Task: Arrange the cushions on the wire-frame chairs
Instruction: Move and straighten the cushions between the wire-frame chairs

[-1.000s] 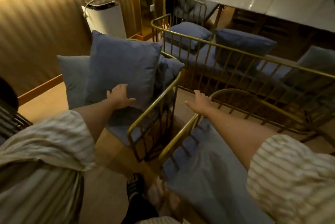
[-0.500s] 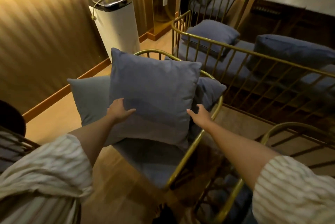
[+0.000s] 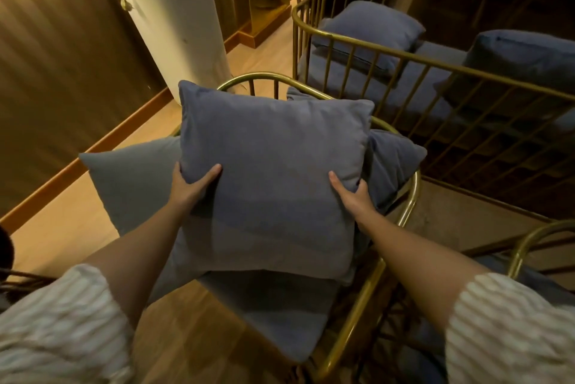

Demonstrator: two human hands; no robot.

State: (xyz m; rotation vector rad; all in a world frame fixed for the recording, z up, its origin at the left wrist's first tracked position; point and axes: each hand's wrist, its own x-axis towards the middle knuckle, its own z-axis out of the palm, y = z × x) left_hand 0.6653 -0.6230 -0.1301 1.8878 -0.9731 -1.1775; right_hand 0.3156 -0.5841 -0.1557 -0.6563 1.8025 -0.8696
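A: What fills the frame?

B: The gold wire-frame chair (image 3: 404, 215) at the centre, its rail curving from the upper middle down toward the lower right. A blue seat pad (image 3: 280, 315) lies in it.

A: And the task's cushion?

B: The blue cushion (image 3: 270, 178) stands nearly upright at the centre of the frame, over the seat pad, its lower edge touching the pad. Behind it to the left leans a grey cushion (image 3: 130, 184); behind it to the right, a darker blue cushion (image 3: 392, 159) sits against the rail.

A: Anything beyond that chair?

B: In the upper right, a wire-frame bench (image 3: 435, 66) holding two more blue cushions (image 3: 370, 32). In the upper left, a tall white cylinder (image 3: 180, 32) with a dark top stands on the wooden floor (image 3: 62, 222) by the ribbed wall. Another gold frame shows at the right edge.

A: The hands?

B: The left hand (image 3: 189, 184) grips the blue cushion's left edge, thumb on the front, fingers wrapped behind and out of sight. The right hand (image 3: 351, 197) clasps the right edge the same way, thumb forward, fingers curled around the side. Both forearms come up from striped sleeves (image 3: 59, 327) at the bottom corners.
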